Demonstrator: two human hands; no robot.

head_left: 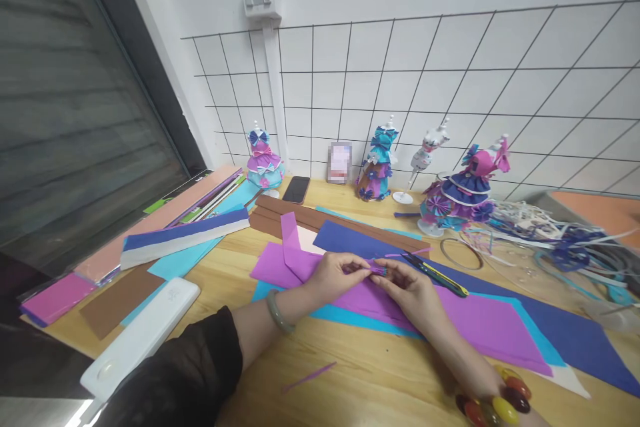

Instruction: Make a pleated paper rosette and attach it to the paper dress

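Between my two hands is a small pleated strip of purple paper (pixel 379 269), folded like an accordion. My left hand (pixel 345 273) pinches its left end with thumb and forefinger. At the other end, the fingers of my right hand (pixel 407 287) close around it. Both hands are above a long purple sheet (pixel 490 320), which lies over turquoise and dark blue sheets (pixel 565 320). Just beyond my right hand lies a dark tool with yellow-green edges (pixel 440 275), apparently scissors or a cutter. A thin purple offcut (pixel 310 377) rests on the wooden table nearer to me.
Miniature dress forms in paper dresses (pixel 265 163) stand along the back, beside a bare-looking form (pixel 425 153). A dark phone (pixel 297 189) lies near the wall. Tangled strips (pixel 530 227) are piled at right. A white elongated device (pixel 145 333) sits at left.
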